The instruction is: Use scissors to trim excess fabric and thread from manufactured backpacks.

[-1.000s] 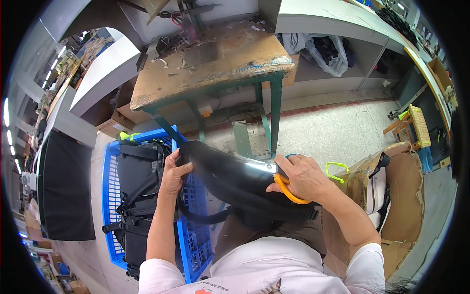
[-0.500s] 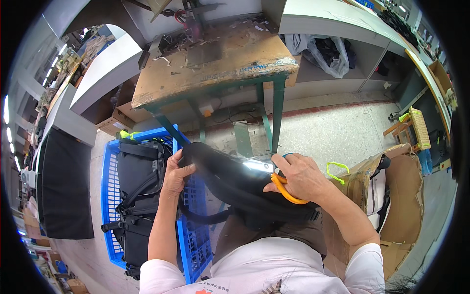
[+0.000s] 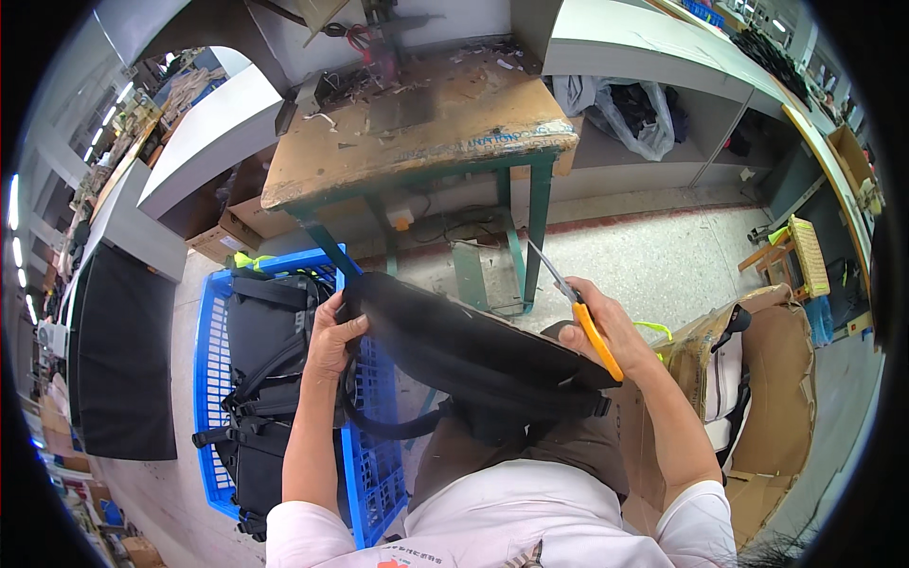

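Well, the left hand (image 3: 331, 339) pinches a black padded piece (image 3: 454, 346), the right hand (image 3: 614, 327) grips orange-handled scissors (image 3: 595, 338), and a blue basket (image 3: 355, 483) holds black bags (image 3: 270, 322).

Bare left hand (image 3: 333, 338): one
Bare right hand (image 3: 614, 322): one
Orange-handled metal scissors (image 3: 596, 341): one pair
Black fabric strapped piece (image 3: 464, 346): one
Blue slatted plastic crate (image 3: 356, 502): one
Black fabric bags in the crate (image 3: 267, 327): at least two; overlap hides full count
Brown-topped table with green legs (image 3: 426, 128): one
Large open brown cardboard box (image 3: 784, 407): one
Yellow-topped wooden stool (image 3: 810, 256): one
Translucent plastic bag, filled (image 3: 651, 142): one
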`<action>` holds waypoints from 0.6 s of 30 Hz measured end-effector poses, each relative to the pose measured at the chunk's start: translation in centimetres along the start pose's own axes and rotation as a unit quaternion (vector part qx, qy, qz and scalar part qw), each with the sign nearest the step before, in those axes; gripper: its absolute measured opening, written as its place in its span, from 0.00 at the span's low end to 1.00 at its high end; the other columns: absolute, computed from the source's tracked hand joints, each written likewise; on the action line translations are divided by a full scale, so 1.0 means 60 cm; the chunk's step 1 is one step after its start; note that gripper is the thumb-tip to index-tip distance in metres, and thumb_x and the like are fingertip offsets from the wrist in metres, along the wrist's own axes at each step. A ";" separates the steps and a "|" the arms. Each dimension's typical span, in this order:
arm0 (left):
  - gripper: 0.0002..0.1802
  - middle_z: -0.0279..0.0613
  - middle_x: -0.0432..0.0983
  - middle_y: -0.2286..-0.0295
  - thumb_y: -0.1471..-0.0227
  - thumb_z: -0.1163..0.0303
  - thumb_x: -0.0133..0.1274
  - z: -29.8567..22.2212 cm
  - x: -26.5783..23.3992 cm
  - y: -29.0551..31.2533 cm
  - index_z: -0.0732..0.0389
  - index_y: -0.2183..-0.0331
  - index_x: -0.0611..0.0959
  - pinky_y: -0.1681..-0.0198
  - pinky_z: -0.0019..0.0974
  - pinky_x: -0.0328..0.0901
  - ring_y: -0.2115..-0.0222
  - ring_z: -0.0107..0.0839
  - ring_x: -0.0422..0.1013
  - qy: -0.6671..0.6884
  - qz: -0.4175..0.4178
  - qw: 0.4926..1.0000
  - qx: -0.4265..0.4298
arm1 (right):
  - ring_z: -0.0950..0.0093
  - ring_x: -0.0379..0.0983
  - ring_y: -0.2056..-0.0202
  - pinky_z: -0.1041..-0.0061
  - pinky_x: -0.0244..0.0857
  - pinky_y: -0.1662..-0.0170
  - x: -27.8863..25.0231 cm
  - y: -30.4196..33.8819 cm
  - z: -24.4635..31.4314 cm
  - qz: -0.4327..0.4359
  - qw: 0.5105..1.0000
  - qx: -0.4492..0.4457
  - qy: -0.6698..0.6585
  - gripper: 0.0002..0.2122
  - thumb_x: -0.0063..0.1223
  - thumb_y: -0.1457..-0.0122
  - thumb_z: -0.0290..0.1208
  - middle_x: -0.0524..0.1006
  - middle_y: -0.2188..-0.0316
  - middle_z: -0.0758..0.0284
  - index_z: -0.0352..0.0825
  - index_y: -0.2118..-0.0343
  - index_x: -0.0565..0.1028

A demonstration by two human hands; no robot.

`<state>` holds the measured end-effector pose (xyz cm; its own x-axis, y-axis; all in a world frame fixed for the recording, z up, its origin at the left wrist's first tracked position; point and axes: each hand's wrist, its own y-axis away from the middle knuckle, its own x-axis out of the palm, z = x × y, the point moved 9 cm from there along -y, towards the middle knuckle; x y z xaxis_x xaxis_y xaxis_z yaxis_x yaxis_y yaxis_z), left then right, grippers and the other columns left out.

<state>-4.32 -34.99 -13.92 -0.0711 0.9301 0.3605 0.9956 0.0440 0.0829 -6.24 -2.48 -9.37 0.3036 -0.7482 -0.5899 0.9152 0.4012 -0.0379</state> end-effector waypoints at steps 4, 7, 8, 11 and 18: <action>0.24 0.38 0.75 0.67 0.65 0.82 0.57 -0.019 -0.011 0.012 0.65 0.60 0.74 0.61 0.27 0.65 0.68 0.26 0.71 -0.003 -0.030 0.999 0.012 | 0.71 0.61 0.80 0.76 0.58 0.73 -0.034 0.024 0.014 -0.092 0.994 -0.058 0.026 0.27 0.55 0.54 0.47 0.64 0.82 0.65 0.31 0.57 0.64; 0.23 0.38 0.74 0.67 0.63 0.84 0.54 -0.060 -0.032 0.039 0.66 0.60 0.74 0.62 0.27 0.66 0.69 0.26 0.71 -0.030 -0.072 0.996 0.039 | 0.78 0.57 0.80 0.80 0.55 0.75 -0.046 0.038 0.024 -0.130 0.991 -0.040 0.006 0.26 0.57 0.54 0.43 0.62 0.83 0.69 0.30 0.57 0.64; 0.22 0.38 0.74 0.68 0.63 0.85 0.53 -0.083 -0.044 0.055 0.66 0.60 0.74 0.63 0.27 0.66 0.69 0.26 0.71 -0.046 -0.103 0.992 0.055 | 0.80 0.56 0.79 0.81 0.54 0.75 -0.053 0.043 0.031 -0.143 0.989 -0.031 -0.007 0.26 0.59 0.55 0.40 0.62 0.82 0.70 0.29 0.57 0.64; 0.17 0.37 0.73 0.72 0.61 0.83 0.50 -0.158 -0.049 0.114 0.68 0.64 0.74 0.67 0.24 0.64 0.73 0.24 0.70 -0.126 -0.203 0.965 0.109 | 0.84 0.59 0.77 0.85 0.56 0.73 -0.034 0.063 0.025 -0.131 0.988 -0.023 -0.074 0.24 0.58 0.54 0.35 0.64 0.79 0.73 0.31 0.55 0.64; 0.16 0.42 0.72 0.78 0.63 0.72 0.57 -0.194 0.098 0.326 0.69 0.69 0.75 0.73 0.34 0.63 0.77 0.34 0.70 -0.520 -0.389 0.726 0.226 | 0.74 0.69 0.64 0.76 0.64 0.60 0.117 0.080 0.137 0.083 0.881 -0.033 -0.465 0.45 0.66 0.66 0.51 0.71 0.61 0.63 0.36 0.47 0.54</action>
<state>14.04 -32.90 0.61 -0.7718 0.3229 -0.5478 0.6145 0.6001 -0.5121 2.44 -10.18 -7.08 0.5451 -0.7740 0.3223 0.8301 0.5521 -0.0780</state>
